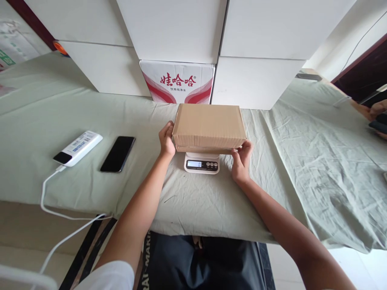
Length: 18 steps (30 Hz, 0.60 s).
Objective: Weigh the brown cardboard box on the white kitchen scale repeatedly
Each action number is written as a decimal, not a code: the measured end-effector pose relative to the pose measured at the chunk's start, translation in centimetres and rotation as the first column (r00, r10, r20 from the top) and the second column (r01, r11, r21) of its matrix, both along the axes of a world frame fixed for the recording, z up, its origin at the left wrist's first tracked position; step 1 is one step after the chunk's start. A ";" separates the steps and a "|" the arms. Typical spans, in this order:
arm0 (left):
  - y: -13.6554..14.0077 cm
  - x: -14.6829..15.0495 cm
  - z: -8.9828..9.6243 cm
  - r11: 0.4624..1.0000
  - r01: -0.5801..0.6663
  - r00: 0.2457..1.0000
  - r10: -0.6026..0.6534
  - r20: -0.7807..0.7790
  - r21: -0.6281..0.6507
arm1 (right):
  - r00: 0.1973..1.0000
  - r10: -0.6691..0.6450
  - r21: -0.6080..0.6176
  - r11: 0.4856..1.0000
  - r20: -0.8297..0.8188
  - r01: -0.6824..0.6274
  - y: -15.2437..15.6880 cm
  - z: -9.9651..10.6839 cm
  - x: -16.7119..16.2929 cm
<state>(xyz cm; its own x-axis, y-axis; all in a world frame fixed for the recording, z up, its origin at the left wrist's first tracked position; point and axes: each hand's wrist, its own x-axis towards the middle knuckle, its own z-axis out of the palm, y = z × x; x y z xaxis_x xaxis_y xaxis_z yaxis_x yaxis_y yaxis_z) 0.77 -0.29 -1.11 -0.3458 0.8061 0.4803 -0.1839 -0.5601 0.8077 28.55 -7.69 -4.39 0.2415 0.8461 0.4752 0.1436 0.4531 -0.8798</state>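
A brown cardboard box [210, 125], sealed with tape, is held level between my two hands above a small white digital scale [202, 165]. My left hand [167, 140] grips its left end, and my right hand [242, 159] grips the near right corner with the thumb in front. The scale's lit display appears to read 0. Its platform is mostly hidden under the box, so I cannot tell whether box and platform touch.
White panels [181, 28] and a red-and-white printed carton [178, 82] stand behind. Left on the green cloth [145, 193] lie a black phone [117, 154] and a white device [79, 148] with a cable [43, 193]. Another person's hand [379, 110] shows at far right.
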 end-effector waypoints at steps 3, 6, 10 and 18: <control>-0.1 -0.1 0.0 1.000 -0.010 1.000 0.010 0.003 -0.013 | 1.000 0.008 -0.019 1.000 -0.015 -0.008 -0.2 0.1 -0.1; 0.3 -0.8 0.0 0.991 -0.133 0.988 0.134 0.079 -0.023 | 0.996 -0.043 0.030 0.999 -0.075 0.046 -0.1 0.8 0.3; 1.4 -2.4 -0.6 0.947 -0.302 0.923 0.319 0.218 -0.105 | 0.920 -0.300 -0.010 0.952 -0.252 0.307 1.4 2.2 2.2; 2.5 -3.1 -1.9 0.943 -0.286 0.912 0.322 0.254 -0.171 | 0.850 -0.416 -0.239 0.905 -0.323 0.352 4.2 2.0 4.7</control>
